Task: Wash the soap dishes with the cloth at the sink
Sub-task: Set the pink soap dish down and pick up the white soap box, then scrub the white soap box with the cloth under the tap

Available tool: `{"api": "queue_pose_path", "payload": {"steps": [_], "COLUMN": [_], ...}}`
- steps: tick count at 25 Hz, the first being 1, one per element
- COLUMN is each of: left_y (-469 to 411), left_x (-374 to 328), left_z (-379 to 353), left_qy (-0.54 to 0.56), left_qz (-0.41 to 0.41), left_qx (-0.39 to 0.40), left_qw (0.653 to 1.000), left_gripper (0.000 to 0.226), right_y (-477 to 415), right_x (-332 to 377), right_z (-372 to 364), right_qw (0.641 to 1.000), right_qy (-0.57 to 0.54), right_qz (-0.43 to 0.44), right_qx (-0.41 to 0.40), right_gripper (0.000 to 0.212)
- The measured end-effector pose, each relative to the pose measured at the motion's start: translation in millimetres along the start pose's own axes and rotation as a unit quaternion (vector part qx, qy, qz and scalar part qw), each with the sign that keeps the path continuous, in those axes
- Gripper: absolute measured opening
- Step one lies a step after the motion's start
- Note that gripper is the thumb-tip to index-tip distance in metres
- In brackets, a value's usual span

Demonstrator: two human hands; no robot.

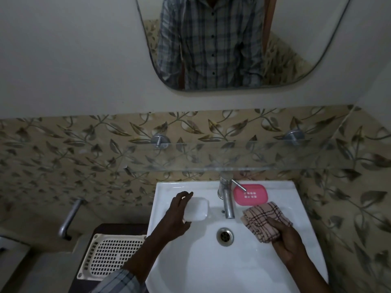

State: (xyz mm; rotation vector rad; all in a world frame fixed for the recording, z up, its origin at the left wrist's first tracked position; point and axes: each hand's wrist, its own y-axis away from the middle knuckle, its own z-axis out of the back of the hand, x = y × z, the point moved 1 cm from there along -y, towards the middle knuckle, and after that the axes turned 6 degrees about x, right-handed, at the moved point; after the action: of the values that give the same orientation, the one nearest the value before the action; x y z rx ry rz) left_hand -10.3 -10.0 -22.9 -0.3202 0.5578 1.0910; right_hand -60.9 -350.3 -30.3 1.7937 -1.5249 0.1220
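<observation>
A white soap dish (pixel 197 209) lies on the left ledge of the white sink (pixel 190 269), and my left hand (pixel 176 218) grips it from its left side, fingers over the far edge and thumb at the near corner. A pink soap dish (pixel 250 194) with drain slots rests on the back right ledge, beside the tap. My right hand (pixel 288 242) holds a folded beige checked cloth (pixel 264 220) over the right side of the basin, in front of the pink dish.
A chrome tap (pixel 226 197) stands at the back centre, its lever reaching over the pink dish. The drain (pixel 225 235) sits mid-basin. A glass shelf (pixel 232 157) overhangs the sink's back. A white perforated tray (pixel 110 254) lies to the left, and a mirror (pixel 232 43) hangs above.
</observation>
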Motion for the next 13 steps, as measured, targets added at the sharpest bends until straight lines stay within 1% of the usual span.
{"api": "queue_pose_path", "payload": {"steps": [2,5,7,8,9,11,12,13], "left_y": [2.9,8.3,12.8,15.5,17.2,17.6,17.0,15.9], "left_x": [-10.5,-24.4,-32.9,-35.9,-39.5,-42.6,-41.8,-41.4], "left_z": [-14.1,-39.3,-52.2,-58.7,-63.6,-70.6,-72.4,-71.3], "left_qy": [-0.057,-0.1,-0.161,-0.188,-0.222,-0.328,-0.377,-0.407], "left_qz": [-0.025,-0.028,-0.068,-0.099,-0.128,-0.192,-0.206,-0.201], "left_qx": [0.012,0.056,0.061,0.08,0.117,0.144,0.154,0.152], "left_qw": [0.998,0.993,0.983,0.974,0.959,0.914,0.89,0.878], "left_gripper": [0.091,0.092,0.088,0.087,0.085,0.082,0.083,0.087], "right_y": [0.5,4.3,6.2,6.7,6.9,8.6,9.2,10.0], "right_x": [-4.8,-11.1,-13.8,-14.5,-14.9,-14.0,-12.8,-11.1], "right_z": [-0.8,1.9,6.9,9.9,12.7,15.7,16.4,16.2], "right_qw": [1.0,1.0,0.999,0.998,0.998,0.997,0.997,0.997], "right_qy": [0.012,0.009,0.004,0.005,0.007,0.01,0.011,0.016], "right_qz": [0.006,0.007,0.003,-0.001,-0.005,-0.012,-0.015,-0.019], "right_qx": [-0.011,-0.029,-0.044,-0.055,-0.065,-0.075,-0.075,-0.076], "right_gripper": [0.045,0.056,0.054,0.053,0.052,0.052,0.052,0.053]}}
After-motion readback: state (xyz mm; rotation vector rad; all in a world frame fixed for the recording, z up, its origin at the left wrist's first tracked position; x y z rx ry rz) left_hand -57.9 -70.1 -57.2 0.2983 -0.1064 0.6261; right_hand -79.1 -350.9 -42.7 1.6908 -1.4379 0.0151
